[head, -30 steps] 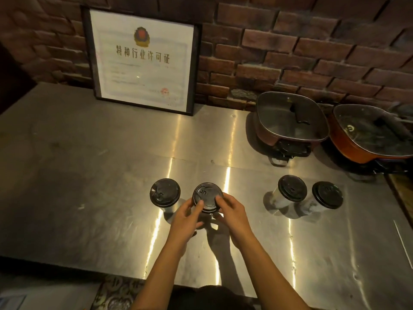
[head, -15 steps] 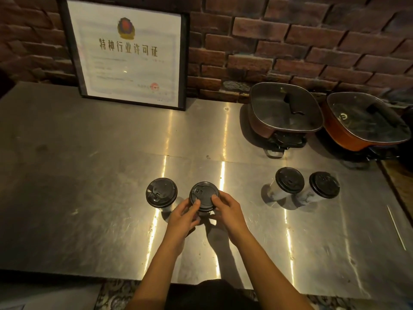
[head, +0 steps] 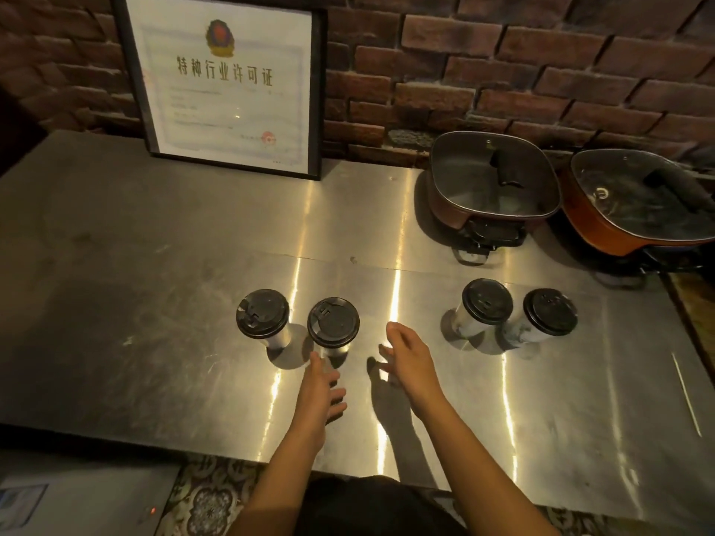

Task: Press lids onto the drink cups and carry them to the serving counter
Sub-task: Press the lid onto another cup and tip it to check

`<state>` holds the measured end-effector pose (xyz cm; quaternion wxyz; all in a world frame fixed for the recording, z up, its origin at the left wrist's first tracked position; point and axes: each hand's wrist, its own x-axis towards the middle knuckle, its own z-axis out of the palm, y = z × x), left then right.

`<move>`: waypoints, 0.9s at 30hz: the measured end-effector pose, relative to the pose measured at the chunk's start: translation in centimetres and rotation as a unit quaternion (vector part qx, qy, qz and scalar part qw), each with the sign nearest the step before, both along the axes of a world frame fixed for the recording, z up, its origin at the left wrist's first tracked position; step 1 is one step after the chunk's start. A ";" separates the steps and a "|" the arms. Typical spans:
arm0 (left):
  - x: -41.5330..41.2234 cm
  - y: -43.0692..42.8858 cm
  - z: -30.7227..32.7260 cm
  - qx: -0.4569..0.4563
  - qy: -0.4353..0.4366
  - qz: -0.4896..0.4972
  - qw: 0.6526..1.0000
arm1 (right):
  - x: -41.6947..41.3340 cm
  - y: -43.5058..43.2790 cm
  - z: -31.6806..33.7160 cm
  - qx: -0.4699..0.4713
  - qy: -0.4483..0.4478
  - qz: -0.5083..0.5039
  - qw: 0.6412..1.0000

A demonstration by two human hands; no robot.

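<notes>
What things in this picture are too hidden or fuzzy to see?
Head view: what is in the cups; their black lids cover them.
Head view: small print on the framed certificate; too small and blurred.
Head view: the far side of the right pot; cut off by the right edge.
Head view: whether the left hand touches the second cup; its fingers overlap the cup's base.

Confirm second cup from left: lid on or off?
On. A black lid covers the whole mouth of the upright cup. Whether it is fully snapped down: cannot tell.
</notes>
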<state>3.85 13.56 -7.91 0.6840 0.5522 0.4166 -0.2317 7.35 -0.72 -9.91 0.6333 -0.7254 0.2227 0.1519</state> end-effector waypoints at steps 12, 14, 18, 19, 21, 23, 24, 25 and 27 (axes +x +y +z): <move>5.4 -13.8 3.8 0.043 -0.077 -0.175 0.981 | 1.8 -14.2 5.8 -0.137 -0.138 -0.117 0.974; 6.5 -15.6 4.8 0.061 -0.104 -0.181 0.976 | 2.7 -15.7 5.7 -0.168 -0.118 -0.084 0.975; 8.2 -18.0 5.6 0.071 -0.133 -0.176 0.973 | 3.8 -16.7 5.6 -0.231 -0.096 0.022 0.968; 8.4 -18.5 5.6 0.066 -0.135 -0.177 0.973 | 4.0 -16.8 5.4 -0.238 -0.089 0.032 0.967; 8.4 -19.1 5.6 0.049 -0.139 -0.176 0.973 | 4.2 -17.0 5.3 -0.237 -0.083 0.031 0.967; 8.1 -19.3 5.5 0.030 -0.150 -0.152 0.977 | 4.1 -17.2 5.3 -0.219 -0.087 0.015 0.972; 7.9 -19.2 5.4 0.022 -0.157 -0.134 0.978 | 3.8 -17.2 5.3 -0.208 -0.086 0.005 0.974; 7.6 -19.1 5.3 0.020 -0.163 -0.118 0.979 | 3.5 -17.3 5.1 -0.198 -0.086 -0.008 0.976; 6.7 -18.5 5.1 0.030 -0.161 -0.099 0.982 | 2.6 -17.4 4.7 -0.179 -0.075 -0.043 0.980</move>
